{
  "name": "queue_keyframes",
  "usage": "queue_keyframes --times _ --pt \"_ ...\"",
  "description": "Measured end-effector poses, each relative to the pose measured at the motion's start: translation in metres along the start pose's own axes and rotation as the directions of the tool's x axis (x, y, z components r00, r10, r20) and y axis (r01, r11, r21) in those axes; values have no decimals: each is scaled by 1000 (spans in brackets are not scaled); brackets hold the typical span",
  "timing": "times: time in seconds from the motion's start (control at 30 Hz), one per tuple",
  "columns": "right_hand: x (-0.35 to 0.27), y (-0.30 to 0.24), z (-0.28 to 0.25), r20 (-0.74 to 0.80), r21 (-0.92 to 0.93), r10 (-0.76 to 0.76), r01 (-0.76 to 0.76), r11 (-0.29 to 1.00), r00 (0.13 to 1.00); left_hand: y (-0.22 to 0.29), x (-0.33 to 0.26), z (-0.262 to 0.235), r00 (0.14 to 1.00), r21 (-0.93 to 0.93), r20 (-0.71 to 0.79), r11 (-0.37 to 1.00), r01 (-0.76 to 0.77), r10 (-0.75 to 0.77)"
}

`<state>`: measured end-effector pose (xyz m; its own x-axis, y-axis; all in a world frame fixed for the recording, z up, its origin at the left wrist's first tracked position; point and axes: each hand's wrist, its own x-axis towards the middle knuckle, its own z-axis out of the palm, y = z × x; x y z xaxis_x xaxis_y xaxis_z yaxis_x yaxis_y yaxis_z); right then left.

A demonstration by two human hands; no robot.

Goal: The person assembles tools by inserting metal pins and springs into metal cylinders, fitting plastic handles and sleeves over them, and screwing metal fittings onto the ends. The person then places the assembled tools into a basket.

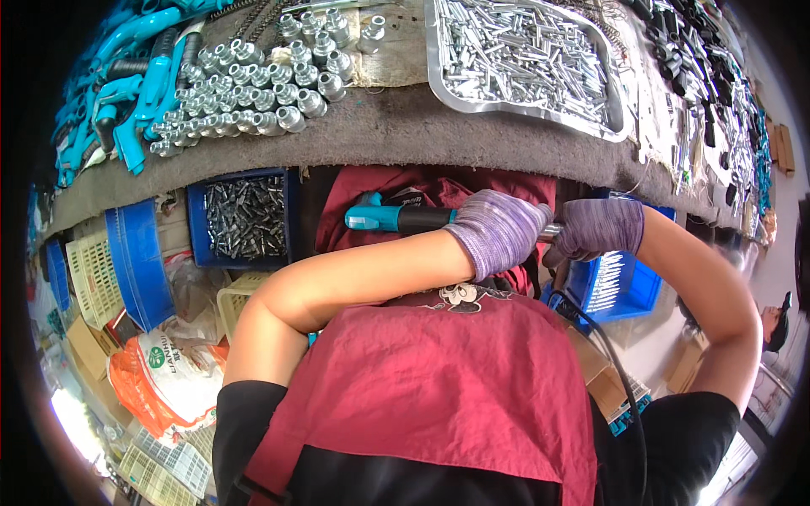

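Note:
Both of my hands wear purple knitted gloves and meet in front of my chest, below the bench edge. My left hand (499, 233) is closed round a teal-and-black tool body (377, 218), which points out to the left. Between the hands shows a shiny metal shaft (551, 232) in line with the tool. My right hand (601, 228) is wrapped round the far end of that metal part, and its fingertips are partly hidden. A maroon apron (456, 371) covers my front, and its cloth also lies behind the tool.
On the bench (380, 135) stand rows of metal fittings (245, 84), teal housings (139, 93) and a metal tray (531, 110) of pins. Below are a blue bin (196, 228) of dark parts and another blue bin (645, 291). A black cable (620, 363) hangs right. A person (774, 325) is far right.

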<state>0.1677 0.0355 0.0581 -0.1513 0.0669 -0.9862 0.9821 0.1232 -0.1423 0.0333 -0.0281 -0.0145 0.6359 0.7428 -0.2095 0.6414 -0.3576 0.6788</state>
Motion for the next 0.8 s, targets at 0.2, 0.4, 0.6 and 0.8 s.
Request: queue_keyframes --times 0.2,0.4,0.6,0.8 --pt "-17 -13 27 -689 -676 -439 -292 677 577 -11 0 -36 1000 -120 23 993 -3 6" --pt "-1 -19 23 -366 -591 -34 -204 780 930 -5 -2 -7 997 -39 74 999 -13 16" --pt "17 15 28 -82 -113 22 -31 993 996 7 -6 -2 995 -37 101 999 -23 26" --pt "-11 -16 34 -747 -631 -394 -383 674 536 -7 -3 -37 998 -123 59 992 40 -33"
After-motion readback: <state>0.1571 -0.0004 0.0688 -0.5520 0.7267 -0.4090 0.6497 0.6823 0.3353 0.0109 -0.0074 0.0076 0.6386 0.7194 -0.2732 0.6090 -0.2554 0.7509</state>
